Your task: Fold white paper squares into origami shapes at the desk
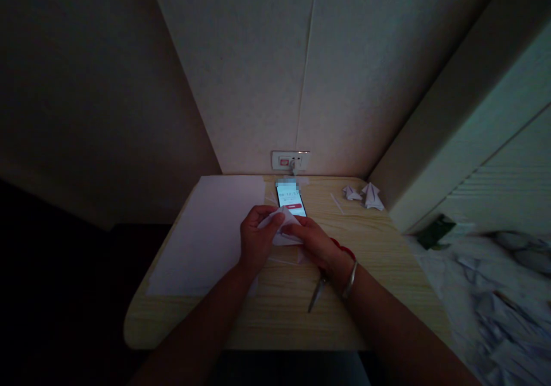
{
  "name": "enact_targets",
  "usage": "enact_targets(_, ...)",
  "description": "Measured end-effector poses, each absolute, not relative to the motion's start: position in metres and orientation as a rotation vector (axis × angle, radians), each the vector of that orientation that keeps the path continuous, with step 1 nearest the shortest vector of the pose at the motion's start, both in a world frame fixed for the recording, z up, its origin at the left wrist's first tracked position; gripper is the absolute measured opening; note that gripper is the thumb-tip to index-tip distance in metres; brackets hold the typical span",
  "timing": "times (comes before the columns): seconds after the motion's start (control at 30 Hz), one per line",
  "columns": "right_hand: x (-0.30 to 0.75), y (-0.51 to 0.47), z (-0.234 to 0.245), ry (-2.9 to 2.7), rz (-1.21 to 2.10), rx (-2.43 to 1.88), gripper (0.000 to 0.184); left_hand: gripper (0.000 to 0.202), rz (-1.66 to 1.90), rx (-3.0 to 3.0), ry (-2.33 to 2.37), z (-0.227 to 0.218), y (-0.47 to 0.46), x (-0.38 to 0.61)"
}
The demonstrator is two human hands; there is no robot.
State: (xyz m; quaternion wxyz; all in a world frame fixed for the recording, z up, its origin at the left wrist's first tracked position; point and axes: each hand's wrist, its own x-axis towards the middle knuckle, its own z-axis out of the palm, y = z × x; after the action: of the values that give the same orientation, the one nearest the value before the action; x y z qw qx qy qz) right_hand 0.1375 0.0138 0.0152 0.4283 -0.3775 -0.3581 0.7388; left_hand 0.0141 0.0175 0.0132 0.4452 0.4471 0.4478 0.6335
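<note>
Above the tabletop (365,323), near the lit phone (288,195), the left hand (255,236) and the right hand (316,241) hold a folded paper (282,239) between them, each grip pinched on it. Scissors (317,295) lie partly hidden beneath the right wrist (341,272).

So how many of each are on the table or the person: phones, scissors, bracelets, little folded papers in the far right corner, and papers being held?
Phone: 1
Scissors: 1
Bracelet: 1
Folded papers in the far right corner: 2
Held paper: 1
Total: 6
</note>
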Motion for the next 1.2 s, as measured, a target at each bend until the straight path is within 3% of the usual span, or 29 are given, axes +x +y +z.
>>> enact_targets(0.4, 0.137, 0.013, 0.019, -0.864, 1.891, -0.963, 0.014, 0.019, 1.571, 1.192, 1.135, 0.014, 0.015, 0.017)
enact_targets(1.2, 0.147, 0.02, 0.017, -1.277, 1.352, -1.091, 0.026, 0.019, 1.508, 1.143, 1.064, 0.012, 0.024, 0.008)
